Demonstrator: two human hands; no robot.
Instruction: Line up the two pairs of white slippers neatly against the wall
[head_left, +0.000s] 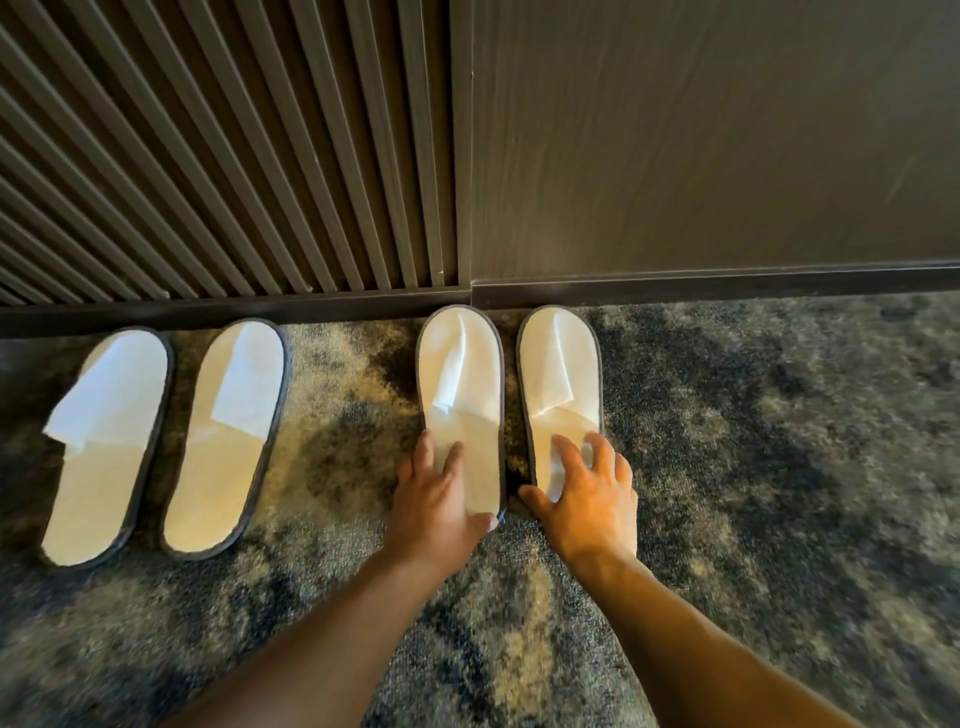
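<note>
Dark wall (701, 145) across the top: smooth panel to the right, vertical slats (208, 156) to the left, one dark skirting board (727, 286) along the foot of both. Below, mottled grey and tan carpet (779, 441), short-piled, bare apart from the footwear.

Four white slippers, grey-edged, toes to the skirting. Left pair: outer slipper (104, 447) and inner slipper (223, 441), both leaning slightly, heels splayed leftward, well apart from the other two. Right pair: left slipper (462, 395) and right slipper (561, 379), near-parallel, toes touching or just short of the board, a narrow strip of carpet between them.

Left hand (436, 499) flat on the heel of the left slipper, fingers spread and pressing, not curled round anything. Right hand (587, 499) likewise on the heel of the right slipper, fingers splayed, thumb on the carpet in the gap; no grip, only palm and fingertip pressure.

Step in hand, by appearance: squaring up the right pair. Best done by sliding, not lifting: light downward pressure, heels nudged until parallel, toes level along the board. Thin soles likely to buckle on carpet pile, so slow, even pushes. Afterwards, probably the left pair: heels swung right to match.
</note>
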